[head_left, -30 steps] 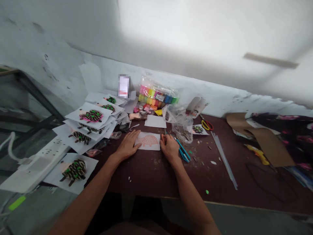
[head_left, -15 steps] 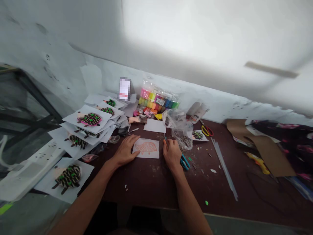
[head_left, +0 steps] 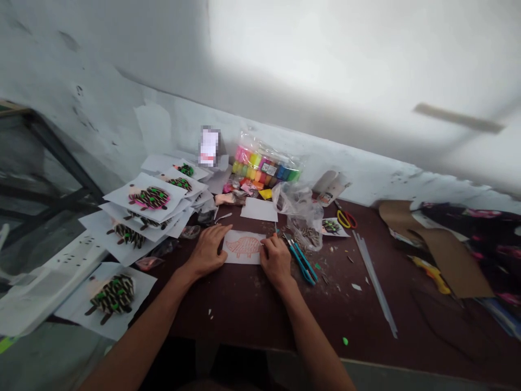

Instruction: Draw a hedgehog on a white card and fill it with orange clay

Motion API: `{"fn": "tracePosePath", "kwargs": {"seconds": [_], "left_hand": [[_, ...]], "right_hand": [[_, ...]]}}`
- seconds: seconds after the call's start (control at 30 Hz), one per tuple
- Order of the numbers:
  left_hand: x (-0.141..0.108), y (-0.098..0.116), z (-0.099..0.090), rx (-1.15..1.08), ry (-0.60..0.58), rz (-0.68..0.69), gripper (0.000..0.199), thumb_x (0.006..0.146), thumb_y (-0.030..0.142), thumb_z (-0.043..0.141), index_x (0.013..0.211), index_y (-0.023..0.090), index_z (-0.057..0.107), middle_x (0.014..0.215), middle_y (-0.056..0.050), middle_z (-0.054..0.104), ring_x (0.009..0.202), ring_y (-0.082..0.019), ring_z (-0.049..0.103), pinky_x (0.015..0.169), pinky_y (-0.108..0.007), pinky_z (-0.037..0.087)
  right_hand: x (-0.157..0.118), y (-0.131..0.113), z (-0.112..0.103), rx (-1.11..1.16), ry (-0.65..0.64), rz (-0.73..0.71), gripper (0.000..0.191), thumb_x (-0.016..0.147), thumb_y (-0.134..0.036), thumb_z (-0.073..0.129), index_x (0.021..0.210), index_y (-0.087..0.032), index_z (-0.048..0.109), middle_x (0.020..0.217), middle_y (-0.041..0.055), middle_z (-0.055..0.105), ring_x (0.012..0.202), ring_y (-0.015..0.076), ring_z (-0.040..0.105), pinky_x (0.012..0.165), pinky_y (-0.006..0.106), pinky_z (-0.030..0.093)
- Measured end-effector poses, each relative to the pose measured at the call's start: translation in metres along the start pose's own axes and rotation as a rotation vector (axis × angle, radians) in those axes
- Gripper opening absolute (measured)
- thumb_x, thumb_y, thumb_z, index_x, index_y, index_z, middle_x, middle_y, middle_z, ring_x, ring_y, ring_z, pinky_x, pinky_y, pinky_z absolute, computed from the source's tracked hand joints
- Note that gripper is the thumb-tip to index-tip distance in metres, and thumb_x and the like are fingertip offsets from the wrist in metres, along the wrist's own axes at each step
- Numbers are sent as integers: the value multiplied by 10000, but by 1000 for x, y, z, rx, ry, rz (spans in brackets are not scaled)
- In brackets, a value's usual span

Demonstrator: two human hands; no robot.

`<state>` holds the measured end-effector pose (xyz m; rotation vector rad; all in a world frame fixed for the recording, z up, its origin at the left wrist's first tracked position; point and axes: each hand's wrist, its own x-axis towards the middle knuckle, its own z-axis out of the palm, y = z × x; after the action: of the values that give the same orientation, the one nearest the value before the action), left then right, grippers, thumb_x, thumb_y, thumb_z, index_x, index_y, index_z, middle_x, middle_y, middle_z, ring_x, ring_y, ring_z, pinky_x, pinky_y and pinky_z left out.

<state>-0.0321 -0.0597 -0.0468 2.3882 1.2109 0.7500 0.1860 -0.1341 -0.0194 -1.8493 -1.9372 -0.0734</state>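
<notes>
A white card (head_left: 243,253) with an orange-red outline of a hedgehog-like animal lies flat on the dark table between my hands. My left hand (head_left: 208,251) rests at the card's left edge, fingers stretched out and thumb touching the paper. At the card's right edge is my right hand (head_left: 277,257), its fingers curled and pressed together over the paper; what they hold, if anything, is too small to make out. Teal-handled scissors (head_left: 302,260) lie just right of my right hand. Behind the card sits a blank white sheet (head_left: 259,209).
Hedgehog cards (head_left: 147,198) are stacked at the left, beside a white power strip (head_left: 61,271). Coloured clay packs (head_left: 266,167) and a clear bag (head_left: 305,222) stand behind. Yellow-red scissors (head_left: 345,218), clear glue sticks (head_left: 376,285) and a yellow glue gun (head_left: 431,273) lie right.
My right hand has moved left onto the card's right edge, uncovering more of the teal scissors. My left hand has stayed nearly in place.
</notes>
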Motion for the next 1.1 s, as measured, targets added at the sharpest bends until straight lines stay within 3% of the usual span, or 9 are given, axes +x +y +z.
{"fn": "tracePosePath", "kwargs": {"seconds": [0.23,0.37,0.7,1.1], "left_hand": [[1,4,-5,-1,29,43,718,662,173,483,1379,167,515,1419,-108,558,1353,-296,461,1160,-497,337],[0,5,-4,-2,-18,83,628,705,226,497,1326,155,561,1374,-118,596,1321,-303,493,1141,-499,365],[0,2,0,16,-55,82,600,732,277,516,1321,172,572,1372,-117,602,1347,-326,470,1145,-535,354],[-1,0,0,24,-88,65,627,746,275,525,1364,168,532,1417,-110,574,1399,-321,416,1162,-532,328]], "right_hand": [[-2,-3,3,34,27,-42,266,809,-46,462,929,-200,643,881,54,652,889,204,586,1110,386,363],[-3,-7,4,49,-16,-71,288,776,-27,469,914,-217,635,850,27,648,854,191,588,1144,411,305],[-5,-15,2,75,-83,-108,277,786,-27,486,916,-208,649,884,44,668,869,199,582,824,308,436],[-7,-19,3,59,-121,-120,227,770,-33,495,812,-207,635,812,36,663,812,187,579,765,281,416]]}}
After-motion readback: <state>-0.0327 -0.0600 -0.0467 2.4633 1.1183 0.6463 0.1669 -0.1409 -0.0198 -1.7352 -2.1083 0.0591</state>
